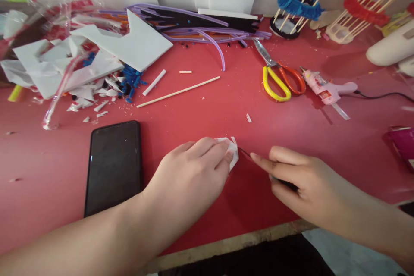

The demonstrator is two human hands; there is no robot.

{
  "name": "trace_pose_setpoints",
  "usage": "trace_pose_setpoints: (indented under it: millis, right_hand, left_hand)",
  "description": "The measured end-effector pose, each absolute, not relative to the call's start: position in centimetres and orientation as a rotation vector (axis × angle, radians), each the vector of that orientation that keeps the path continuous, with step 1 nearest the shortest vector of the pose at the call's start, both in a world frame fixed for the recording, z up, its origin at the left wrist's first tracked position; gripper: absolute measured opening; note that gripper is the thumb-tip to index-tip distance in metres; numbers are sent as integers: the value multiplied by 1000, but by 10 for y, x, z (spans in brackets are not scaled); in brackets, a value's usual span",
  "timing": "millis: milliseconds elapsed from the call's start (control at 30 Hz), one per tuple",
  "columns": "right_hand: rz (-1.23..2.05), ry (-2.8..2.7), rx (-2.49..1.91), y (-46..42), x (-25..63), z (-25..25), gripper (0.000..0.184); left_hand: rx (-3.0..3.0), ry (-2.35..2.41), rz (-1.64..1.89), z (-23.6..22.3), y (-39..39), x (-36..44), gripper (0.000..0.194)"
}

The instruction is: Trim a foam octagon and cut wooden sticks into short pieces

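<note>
Trimming of the edge of a small white foam-board piece (235,155) appears to be in hand. It is pinned flat on the red tabletop (181,127) beneath the left hand's (197,168) bunched fingers, while a slim craft knife (245,153) is gripped in the right hand (302,177), tip at its edge. For the next stroke, fingertips should be kept clear.

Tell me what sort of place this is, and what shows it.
Probably a craft worktable: a pink hot glue gun and scissors with yellow and red handles lie on the red tabletop, with white board offcuts heaped on the left.
</note>
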State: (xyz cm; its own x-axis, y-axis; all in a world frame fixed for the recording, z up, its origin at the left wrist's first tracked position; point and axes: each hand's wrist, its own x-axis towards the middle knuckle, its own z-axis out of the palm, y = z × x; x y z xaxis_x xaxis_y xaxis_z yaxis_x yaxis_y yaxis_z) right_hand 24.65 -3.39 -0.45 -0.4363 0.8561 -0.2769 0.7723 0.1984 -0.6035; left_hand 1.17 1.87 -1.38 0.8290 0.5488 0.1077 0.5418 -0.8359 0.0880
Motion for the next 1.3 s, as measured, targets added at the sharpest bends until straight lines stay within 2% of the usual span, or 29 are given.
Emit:
trace_pose_setpoints:
  millis: [133,333,400,500,600,733,1033,1167,1300]
  right_hand:
    - [992,-2323,-1594,-39,253,-6,50]
    - [705,-2138,-1542,-25,250,-10,52]
    - [674,-2035,-1532,-12,249,-11,50]
    - [778,-1765,-1538,12,248,-15,46]
    - [1021,-1400,-1540,31,250,-20,46]
    - [1169,-1142,-1560,38,255,-28,50]
    - [1194,-1072,-1553,38,261,-28,51]
    - [1214,-1087,-1541,39,260,-28,50]
    - [1216,-1066,-1536,39,260,-27,50]
  left_hand:
    - [2882,808,78,-8,27,10,27]
    - [2741,705,44,-5,31,-5,48]
    - [2703,730,82,-6,33,-9,47]
    - [2689,842,55,-5,43,-10,40]
    - [2681,939,10,-4,64,0,29]
    - [2528,737,56,-13,95,22,22]
    - [2625,481,127,-32,111,53,33]
    - [2628,287,139,-30,116,60,23]
    - [2590,304,143,-26,120,62,20]
